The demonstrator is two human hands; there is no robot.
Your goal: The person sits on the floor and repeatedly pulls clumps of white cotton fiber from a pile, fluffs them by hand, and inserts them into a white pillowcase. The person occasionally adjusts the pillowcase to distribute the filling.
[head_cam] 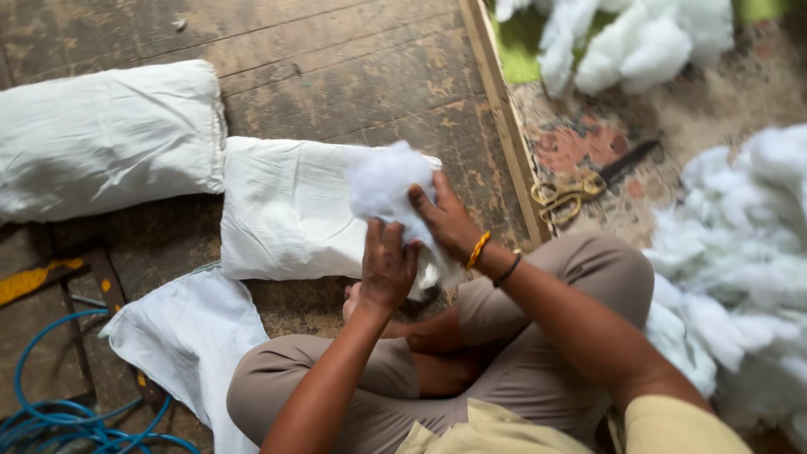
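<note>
I sit cross-legged on a wooden floor. Both hands hold a clump of white fibre stuffing (385, 187) above my lap. My left hand (387, 267) grips its lower edge from below. My right hand (445, 220) clasps its right side, fingers curled into the fluff; that wrist carries an orange band and a dark one. Right behind the clump lies a stuffed white pillow (286, 210), with its open end toward my hands.
A second stuffed pillow (105, 139) lies at the far left. An empty white fabric case (189, 336) lies by my left knee. Loose stuffing is heaped at the right (740, 252) and top right (639, 42). Scissors (576, 192) rest on the mat. Blue hose (59, 416) coils bottom left.
</note>
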